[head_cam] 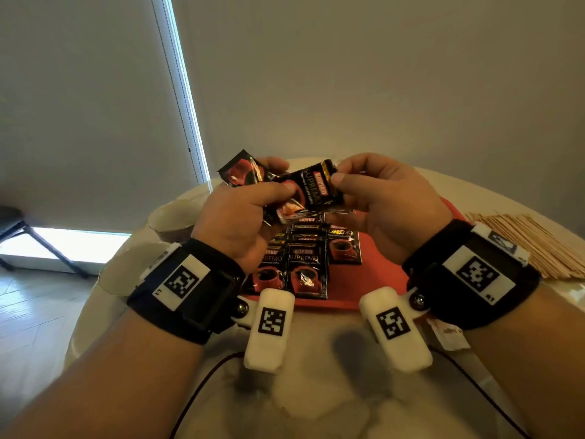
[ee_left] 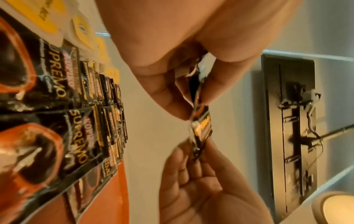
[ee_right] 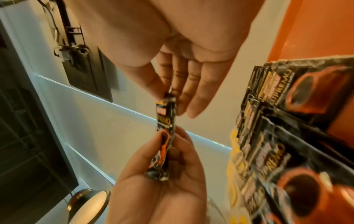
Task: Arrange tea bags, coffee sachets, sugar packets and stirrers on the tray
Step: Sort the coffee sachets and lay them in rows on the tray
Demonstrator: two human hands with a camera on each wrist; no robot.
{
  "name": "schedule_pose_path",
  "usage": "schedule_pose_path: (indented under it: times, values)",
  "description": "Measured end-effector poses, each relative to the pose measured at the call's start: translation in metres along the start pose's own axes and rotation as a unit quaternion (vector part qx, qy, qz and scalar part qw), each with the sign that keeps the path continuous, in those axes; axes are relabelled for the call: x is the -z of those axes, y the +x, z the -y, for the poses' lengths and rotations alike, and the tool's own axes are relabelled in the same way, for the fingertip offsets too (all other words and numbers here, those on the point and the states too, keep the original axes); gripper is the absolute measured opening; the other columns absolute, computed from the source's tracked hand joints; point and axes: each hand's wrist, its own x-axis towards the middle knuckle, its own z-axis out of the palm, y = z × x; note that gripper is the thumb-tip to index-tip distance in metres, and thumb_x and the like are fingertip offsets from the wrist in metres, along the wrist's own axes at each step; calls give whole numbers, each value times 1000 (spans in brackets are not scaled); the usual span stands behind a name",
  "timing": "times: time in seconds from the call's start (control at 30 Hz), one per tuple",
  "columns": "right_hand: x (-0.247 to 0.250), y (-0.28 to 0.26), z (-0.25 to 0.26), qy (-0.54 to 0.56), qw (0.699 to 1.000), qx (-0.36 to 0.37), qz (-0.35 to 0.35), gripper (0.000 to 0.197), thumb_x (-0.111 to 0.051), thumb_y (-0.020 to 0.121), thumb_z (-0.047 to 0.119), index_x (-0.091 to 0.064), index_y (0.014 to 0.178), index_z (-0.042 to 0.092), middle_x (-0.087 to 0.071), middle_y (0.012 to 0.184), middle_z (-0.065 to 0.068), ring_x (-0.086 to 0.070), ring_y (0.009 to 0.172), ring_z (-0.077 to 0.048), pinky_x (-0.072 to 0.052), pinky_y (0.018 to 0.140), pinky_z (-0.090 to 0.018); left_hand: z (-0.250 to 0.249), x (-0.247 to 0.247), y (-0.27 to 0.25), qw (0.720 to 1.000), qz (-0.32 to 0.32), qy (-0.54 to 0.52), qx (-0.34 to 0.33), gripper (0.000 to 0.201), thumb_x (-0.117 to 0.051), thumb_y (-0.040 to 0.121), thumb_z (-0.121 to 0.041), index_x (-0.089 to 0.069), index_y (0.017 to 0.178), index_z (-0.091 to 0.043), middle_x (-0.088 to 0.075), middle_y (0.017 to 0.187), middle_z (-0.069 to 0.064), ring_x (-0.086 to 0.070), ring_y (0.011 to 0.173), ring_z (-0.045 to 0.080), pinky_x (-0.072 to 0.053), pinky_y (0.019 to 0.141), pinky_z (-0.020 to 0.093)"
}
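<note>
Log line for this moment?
left hand: holds sachets | right hand: pinches top sachet | tray: sachet rows laid

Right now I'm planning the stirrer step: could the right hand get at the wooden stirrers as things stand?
Probably not yet. The right hand pinches a coffee sachet that the left hand also holds. The stirrers lie bare beside that wrist, nothing on them, so it seems free once it lets go.

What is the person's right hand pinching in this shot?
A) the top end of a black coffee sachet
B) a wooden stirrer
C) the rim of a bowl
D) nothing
A: the right hand pinches the top end of the black coffee sachet, whose lower part the left hand holds above the red tray.
</note>
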Motion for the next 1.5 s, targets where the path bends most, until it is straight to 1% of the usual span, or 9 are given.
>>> schedule_pose_path:
  times: [0.2, 0.43, 0.57, 0.73, 0.9, 1.03, 1.13, 1.27, 1.5]
  values:
    - [12, 6, 9, -70, 990, 116, -33, 15, -73, 87, -2, -68, 92, 12, -67, 74, -5, -70, 72, -20, -57, 62, -33, 2, -6, -12, 986, 125, 110, 18, 27, -67, 88, 11, -68, 104, -12, -79, 95, 11, -78, 88, 26, -65, 71, 34]
    - [17, 5, 23, -1, 998, 53, 47, 24, -73, 80, 5, -65, 101, 12, -61, 72, -7, -63, 58, -16, -52, 49, -25, -2, -8, -17, 971, 176, 163, 5, 47, -80, 67, -10, -70, 112, -16, -80, 106, 11, -78, 100, 29, -65, 73, 32]
    - [13, 6, 18, -9, 998, 62, -3, 19, -76, 82, 7, -64, 96, 10, -66, 74, -7, -66, 63, -18, -56, 54, -27, 3, -9, -15, 979, 131, 153, 4, 41, -80, 78, 1, -70, 116, -8, -79, 107, 14, -78, 97, 30, -63, 66, 28]
    - [12, 0, 12, -51, 995, -51, 72, 19, -75, 81, 15, -65, 96, 9, -75, 89, -11, -71, 70, -21, -59, 61, -28, 5, -7, -10, 989, 71, 126, 1, 39, -76, 85, 4, -68, 122, -1, -78, 109, 16, -78, 94, 28, -61, 65, 27]
    - [23, 6, 3, -27, 995, -90, -36, 9, -69, 92, 7, -66, 100, 10, -76, 90, -10, -72, 70, -19, -59, 64, -32, 5, -7, -7, 994, 21, 105, 22, 12, -76, 92, -14, -67, 99, -10, -74, 81, 3, -73, 75, 22, -61, 62, 29]
    - [46, 5, -22, -89, 966, -215, -109, 15, -64, 95, 9, -66, 110, 8, -76, 105, -16, -71, 85, -25, -54, 55, -29, 4, -4, 0, 997, -46, 50, 37, 19, -64, 101, -17, -64, 113, -3, -72, 80, 8, -75, 73, 25, -61, 56, 31]
    - [56, 1, -33, -132, 941, -283, -128, 8, -64, 93, 4, -65, 101, 4, -67, 85, -14, -63, 71, -21, -52, 57, -29, 4, -2, 3, 997, -59, 31, 47, 35, -58, 101, -15, -60, 126, 8, -73, 84, 11, -76, 75, 26, -60, 54, 31]
    - [59, -2, -34, -189, 933, -283, -118, 8, -70, 90, 0, -66, 89, 7, -64, 72, -8, -61, 60, -16, -52, 54, -26, 0, -1, 2, 997, -64, 11, 47, 44, -56, 100, -15, -56, 136, 9, -75, 87, 12, -77, 80, 28, -61, 58, 33]
    - [50, 3, -31, -246, 920, -293, -86, 18, -77, 87, 5, -71, 102, -2, -68, 83, -14, -63, 62, -16, -56, 60, -28, -2, 1, 2, 996, -76, 14, 49, 45, -58, 99, -15, -55, 139, 4, -76, 90, 11, -77, 90, 27, -60, 58, 33]
